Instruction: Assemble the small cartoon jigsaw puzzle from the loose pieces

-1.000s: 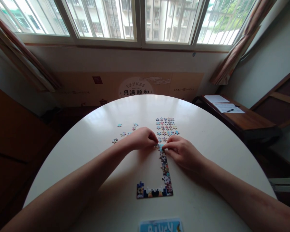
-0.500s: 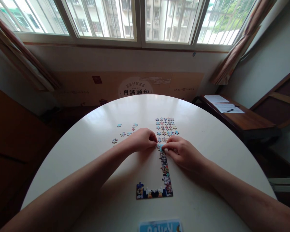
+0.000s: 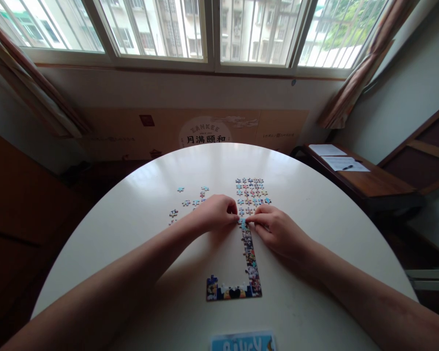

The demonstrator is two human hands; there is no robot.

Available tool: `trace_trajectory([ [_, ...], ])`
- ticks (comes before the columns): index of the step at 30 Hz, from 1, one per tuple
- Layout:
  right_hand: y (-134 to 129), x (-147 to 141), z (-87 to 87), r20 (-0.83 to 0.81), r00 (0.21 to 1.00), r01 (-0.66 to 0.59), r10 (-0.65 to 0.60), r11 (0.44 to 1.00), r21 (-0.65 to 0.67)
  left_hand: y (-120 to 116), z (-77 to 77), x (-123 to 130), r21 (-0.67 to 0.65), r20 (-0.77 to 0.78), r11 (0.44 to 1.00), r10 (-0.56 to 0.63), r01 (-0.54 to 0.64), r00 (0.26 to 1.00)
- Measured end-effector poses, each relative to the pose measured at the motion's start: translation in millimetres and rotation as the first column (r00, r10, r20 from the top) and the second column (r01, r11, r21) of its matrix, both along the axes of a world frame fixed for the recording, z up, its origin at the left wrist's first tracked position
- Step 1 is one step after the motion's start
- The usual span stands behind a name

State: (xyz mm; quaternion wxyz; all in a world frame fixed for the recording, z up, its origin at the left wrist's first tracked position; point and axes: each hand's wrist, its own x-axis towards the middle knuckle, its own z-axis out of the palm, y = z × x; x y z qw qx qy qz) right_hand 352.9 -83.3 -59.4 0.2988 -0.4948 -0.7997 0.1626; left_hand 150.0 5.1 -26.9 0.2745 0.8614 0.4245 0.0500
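An L-shaped strip of joined jigsaw pieces (image 3: 252, 263) lies on the white table, its bottom row dark with yellow. At the strip's far end sits a light-blue puzzle piece (image 3: 243, 224). My left hand (image 3: 217, 213) is curled, its fingertips closed at the left edge of that piece. From the other side, my right hand (image 3: 274, 225) has its fingers bunched, with the index fingertip at the piece's right edge. Whether the piece is fully locked into the strip cannot be made out.
Several loose puzzle pieces (image 3: 251, 193) stand in rows beyond the hands. More scattered pieces (image 3: 186, 203) lie left, partly behind my left arm. A blue printed card or box (image 3: 243, 342) is at the near edge of view. Papers (image 3: 346, 163) and a pen rest on a wooden side table.
My fingertips have drawn slightly apart, my right hand shifting a little right, and more of the light-blue piece shows between them. The rest of the strip looks unmoved.
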Motion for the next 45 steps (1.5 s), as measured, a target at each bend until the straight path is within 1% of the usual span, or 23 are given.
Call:
trace_trajectory([
  [6, 1, 1, -0.9, 0.032, 0.999, -0.008, 0.008, 1.000, 0.009, -3, -0.3, 2, 0.057, -0.021, 0.998, 0.007, -0.006, 1.000],
  [11, 0, 3, 0.4, 0.054, 0.998, -0.014, 0.013, 1.000, 0.016, -9, 1.7, 6, 0.082, 0.000, 0.997, -0.001, 0.001, 1.000],
  [14, 0, 6, 0.5, 0.082, 0.997, -0.004, 0.001, 0.999, 0.037, -12, 3.8, 10, 0.118, 0.002, 0.993, 0.001, -0.001, 1.000],
  [18, 2, 8, 0.3, 0.106, 0.994, -0.006, 0.003, 1.000, 0.023, -14, 6.9, 13, 0.136, -0.034, 0.991, -0.011, 0.016, 0.999],
  [21, 2, 8, 1.0, 0.119, 0.993, -0.005, 0.001, 0.999, 0.032, -18, 8.9, 13, 0.153, -0.049, 0.988, 0.005, 0.003, 0.999],
  [26, 1, 7, 1.7, 0.129, 0.992, 0.006, -0.012, 0.999, 0.046, -22, 7.2, 14, 0.165, -0.038, 0.986, 0.024, -0.017, 0.999],
  [29, 0, 6, 1.6, 0.136, 0.991, 0.014, -0.020, 0.999, 0.049, -21, 7.4, 14, 0.181, -0.039, 0.983, -0.002, 0.009, 0.999],
  [31, 0, 5, 0.8, 0.129, 0.991, 0.025, -0.032, 0.998, 0.055, -19, 13.3, 12, 0.192, -0.010, 0.981, -0.021, 0.022, 1.000],
  [33, 1, 4, -0.6, 0.110, 0.993, 0.033, -0.040, 0.998, 0.062, -17, 25.1, 7, 0.223, 0.057, 0.975, -0.011, -0.002, 0.998],
  [36, 2, 3, -3.5, 0.084, 0.996, 0.024, -0.031, 0.996, 0.091, -15, 45.6, -4, 0.309, 0.188, 0.946, 0.042, -0.100, 0.981],
  [38, 2, 2, -5.3, 0.080, 0.997, 0.015, -0.023, 0.994, 0.108, -14, 52.1, -13, 0.347, 0.227, 0.926, 0.074, -0.152, 0.971],
  [40, 3, 2, -6.5, 0.080, 0.996, 0.016, -0.026, 0.993, 0.117, -13, 48.2, -24, 0.337, 0.209, 0.928, 0.089, -0.157, 0.974],
  [42, 3, 1, -7.3, 0.084, 0.996, 0.018, -0.028, 0.993, 0.114, -11, 36.1, -37, 0.320, 0.172, 0.937, 0.091, -0.143, 0.981],
  [43, 3, 1, -7.4, 0.086, 0.996, 0.017, -0.026, 0.994, 0.110, -11, 28.8, -43, 0.339, 0.161, 0.928, 0.104, -0.154, 0.982],
  [45, 2, 1, -7.0, 0.087, 0.996, 0.016, -0.024, 0.995, 0.102, -11, 16.3, -56, 0.420, 0.164, 0.883, 0.153, -0.209, 0.975],
])
